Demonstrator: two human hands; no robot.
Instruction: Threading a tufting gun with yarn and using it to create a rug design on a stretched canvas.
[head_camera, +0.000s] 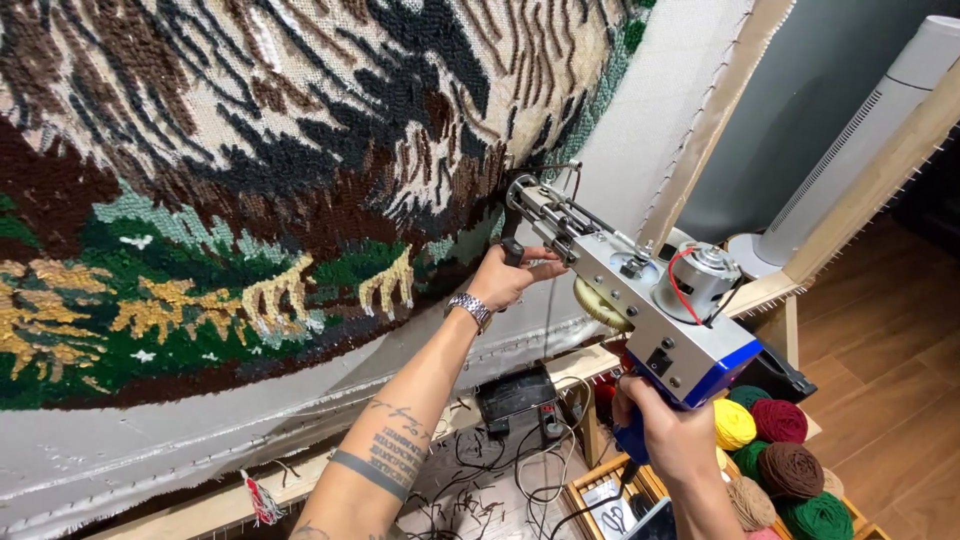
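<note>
A silver and blue tufting gun (640, 300) is pressed with its needle tip against a stretched cloth (660, 110) bearing a tufted rug picture (250, 180) in brown, black, cream, green and yellow. My left hand (510, 275), with a metal watch on the wrist, grips the gun's black front handle. My right hand (675, 430) holds the blue rear grip below the motor (700, 275). The needle sits at the picture's dark lower right edge.
The cloth is stretched on a wooden frame (720, 110). Several yarn balls (785, 465) in yellow, maroon, brown and green lie in a box at lower right. A black power unit (520, 400) with cables sits below. A white tower fan (850, 140) stands on the wooden floor.
</note>
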